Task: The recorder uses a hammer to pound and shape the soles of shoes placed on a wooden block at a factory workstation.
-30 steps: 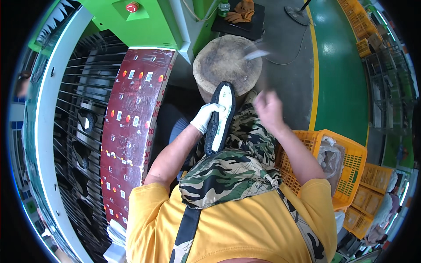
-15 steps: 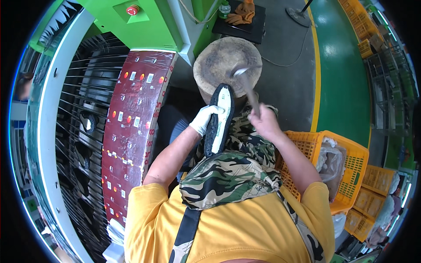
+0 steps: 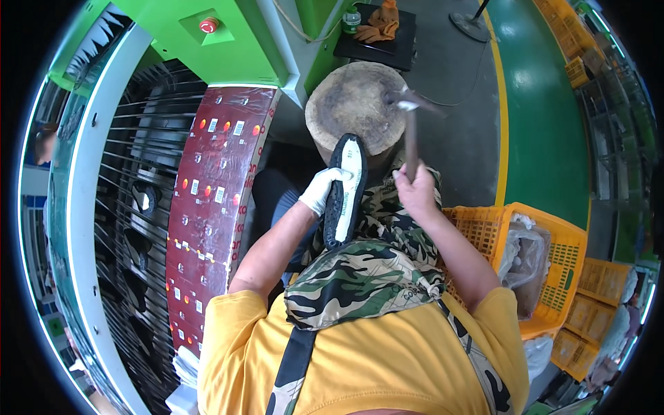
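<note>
My left hand (image 3: 321,190) wears a white glove and is closed around the middle of a black shoe (image 3: 351,181). The shoe's long white underside faces up, and its far end reaches the near rim of a round wooden block (image 3: 349,93). My bare right hand (image 3: 418,192) grips the wooden handle of a hammer (image 3: 412,142). That hammer is raised, its blurred head over the block's right edge and apart from the shoe. A camouflage apron (image 3: 363,280) covers my lap.
Dark red cartons (image 3: 207,180) stand on my left beside a rack of metal rods (image 3: 142,228). At my right is an orange crate (image 3: 564,273) with plastic bags. Orange gloves (image 3: 380,24) and a bottle (image 3: 351,19) rest beyond the block, near a green machine (image 3: 238,52).
The hammer and my right hand have shifted right, carrying the hammer head away from the shoe. My left hand keeps the shoe in nearly the same place.
</note>
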Demonstrator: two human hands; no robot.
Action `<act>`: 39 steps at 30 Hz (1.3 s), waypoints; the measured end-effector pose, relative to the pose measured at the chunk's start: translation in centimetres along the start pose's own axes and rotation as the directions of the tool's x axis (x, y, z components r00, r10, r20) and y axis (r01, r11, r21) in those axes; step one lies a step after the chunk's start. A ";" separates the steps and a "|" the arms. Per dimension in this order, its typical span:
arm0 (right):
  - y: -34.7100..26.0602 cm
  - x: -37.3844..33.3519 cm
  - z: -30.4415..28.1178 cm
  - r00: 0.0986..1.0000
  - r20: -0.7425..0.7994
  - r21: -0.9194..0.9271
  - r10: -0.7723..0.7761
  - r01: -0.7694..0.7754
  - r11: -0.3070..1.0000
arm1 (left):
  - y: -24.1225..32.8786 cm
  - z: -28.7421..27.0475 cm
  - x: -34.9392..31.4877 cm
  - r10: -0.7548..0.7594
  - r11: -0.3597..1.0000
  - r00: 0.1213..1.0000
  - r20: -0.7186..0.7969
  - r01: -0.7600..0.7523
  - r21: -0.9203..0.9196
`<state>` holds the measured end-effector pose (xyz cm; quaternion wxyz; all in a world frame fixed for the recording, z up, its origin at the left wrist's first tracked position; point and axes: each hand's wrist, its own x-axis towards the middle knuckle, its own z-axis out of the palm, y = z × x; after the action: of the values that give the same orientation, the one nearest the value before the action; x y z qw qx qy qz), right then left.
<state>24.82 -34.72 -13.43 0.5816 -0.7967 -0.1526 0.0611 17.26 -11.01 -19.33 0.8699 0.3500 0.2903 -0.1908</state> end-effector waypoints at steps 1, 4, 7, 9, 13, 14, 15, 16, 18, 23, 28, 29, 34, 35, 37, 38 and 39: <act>1.1 0.0 -0.7 0.975 0.169 -0.256 0.145 -0.099 0.962 | 0.1 0.2 0.1 -0.023 1.000 1.000 0.020 0.023 0.011; 0.8 1.4 -1.7 0.914 0.271 -0.305 0.303 -0.217 0.927 | -0.4 -0.7 0.9 -0.020 0.999 1.000 0.001 0.020 -0.026; -2.0 4.3 -3.3 0.877 0.290 -0.051 0.383 -0.386 0.921 | 2.3 0.8 -0.6 0.062 0.997 0.998 0.000 -0.062 -0.043; -3.2 5.2 -4.2 0.912 0.234 -0.004 0.338 -0.347 0.938 | 4.4 2.8 -2.2 0.208 0.957 0.978 -0.020 -0.207 -0.204; -5.8 6.1 -4.6 0.986 0.085 -0.039 0.145 -0.142 0.989 | 8.3 3.4 -0.3 0.615 0.715 0.767 -0.186 -0.641 -0.279; -5.8 6.1 -4.3 1.000 0.010 -0.100 -0.027 0.028 0.995 | 8.9 3.7 -0.2 0.721 0.638 0.674 -0.160 -0.736 -0.227; -6.9 5.7 -3.8 0.992 -0.028 -0.182 -0.126 0.118 0.976 | 9.3 4.2 -0.4 0.756 0.628 0.644 -0.115 -0.764 -0.150; -6.9 5.4 -2.9 0.992 -0.021 -0.195 -0.125 0.119 0.974 | 9.3 4.2 -1.2 0.744 0.659 0.663 -0.084 -0.749 -0.067; -4.4 5.3 -0.5 0.993 0.109 -0.352 -0.048 0.084 0.932 | 7.7 -2.3 2.6 0.838 0.528 0.545 -0.011 -0.805 0.270; 0.2 3.4 0.5 0.918 0.362 -0.585 0.161 0.090 0.806 | 6.7 0.7 0.3 0.736 0.677 0.666 0.118 -0.728 -0.114; 2.0 2.4 0.0 0.962 0.267 -0.436 0.048 0.077 0.897 | 8.7 -1.5 -2.7 0.349 0.845 0.936 0.029 -0.301 -0.442; 2.0 2.9 -0.1 0.966 0.238 -0.437 0.096 0.018 0.899 | 9.1 -2.0 -2.7 0.323 0.822 0.946 -0.039 -0.301 -0.483; 1.8 4.7 -0.3 0.958 0.182 -0.340 0.222 -0.151 0.928 | 10.9 -4.7 0.8 0.319 0.603 0.939 -0.128 -0.306 -0.737; 2.4 4.7 -0.1 0.948 0.171 -0.313 0.269 -0.207 0.927 | 11.0 -4.0 1.4 0.329 0.562 0.899 -0.289 -0.432 -0.705; 3.4 4.7 0.1 0.937 0.161 -0.310 0.309 -0.250 0.917 | 10.8 -1.2 1.2 0.425 0.502 0.763 -0.486 -0.646 -0.575; 3.3 4.7 0.3 0.925 0.168 -0.299 0.341 -0.282 0.912 | 10.4 -1.9 1.1 0.426 0.497 0.762 -0.488 -0.648 -0.577; 3.3 4.6 0.2 0.910 0.183 -0.250 0.371 -0.322 0.913 | 10.1 -2.6 0.9 0.506 0.573 0.776 -0.376 -0.629 -0.526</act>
<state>29.64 -33.99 -16.26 0.4509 -0.8568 -0.0788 0.2375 22.38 -2.42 -16.41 0.9180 0.1310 0.2871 0.2401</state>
